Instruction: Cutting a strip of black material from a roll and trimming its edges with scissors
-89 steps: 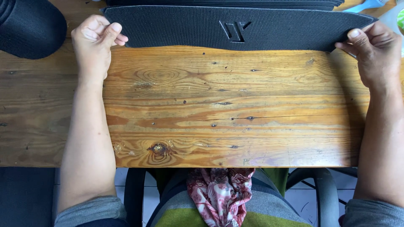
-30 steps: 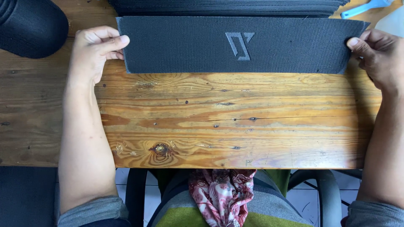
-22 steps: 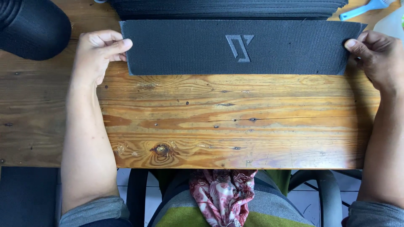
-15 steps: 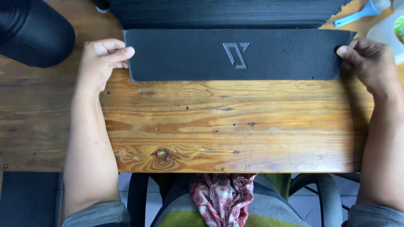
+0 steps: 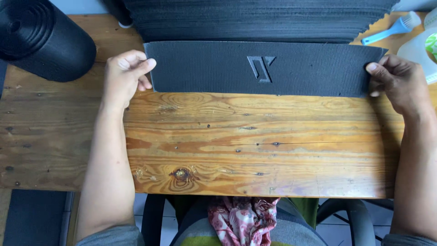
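Observation:
A long dark grey textured foam sheet [image 5: 218, 68] with a raised angular emblem lies across the wooden table [image 5: 255, 150]. My left hand [image 5: 126, 74] pinches its left end between thumb and fingers. My right hand [image 5: 397, 81] grips its right end, thumb on top. Just behind the sheet sits a tall stack of matching dark sheets [image 5: 259, 20] with a ragged right edge.
A thick roll of black foam [image 5: 43, 38] lies at the back left. A light blue brush [image 5: 393, 29] and a white plastic container [image 5: 423, 48] are at the back right. A chair and patterned red cloth [image 5: 241, 221] show below the table's front edge.
The sheet has been lifted off the stack and drawn toward me over three seconds. Both hands kept hold of its ends; in the last half second it barely moved.

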